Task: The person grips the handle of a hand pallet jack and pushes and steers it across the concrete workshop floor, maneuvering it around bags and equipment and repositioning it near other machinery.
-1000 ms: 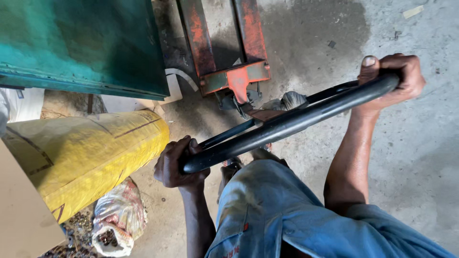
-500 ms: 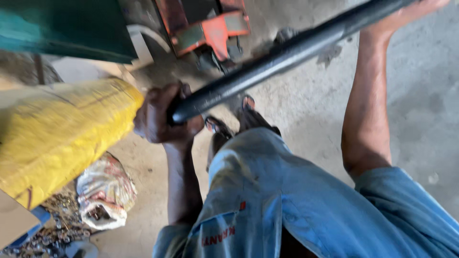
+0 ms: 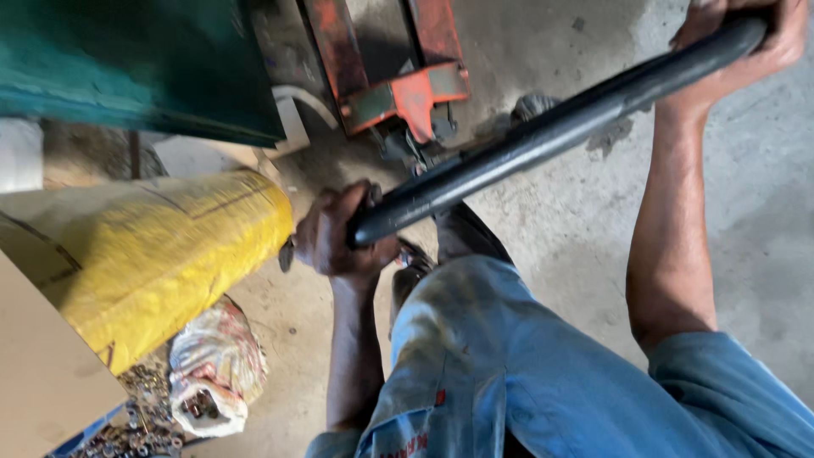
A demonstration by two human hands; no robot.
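A black handle bar [image 3: 543, 136] of an orange pallet jack [image 3: 398, 80] runs diagonally across the view. My left hand [image 3: 339, 233] grips its lower left end. My right hand [image 3: 746, 42] is wrapped round its upper right end, near the frame's top edge. The jack's orange forks reach away under a green load [image 3: 127, 64] at the upper left. My blue trouser leg [image 3: 509, 365] and a foot fill the lower middle, just below the bar.
A big yellow woven-wrapped roll [image 3: 161, 254] lies at the left, close to my left hand. A white sack [image 3: 216, 365] with small metal parts sits below it on the concrete floor [image 3: 746, 229]. A cardboard sheet [image 3: 42, 373] fills the lower left corner.
The view has swung: the bar and both hands dropped toward my body half a second ago and have risen again. Both hands keep their grip on the handle.
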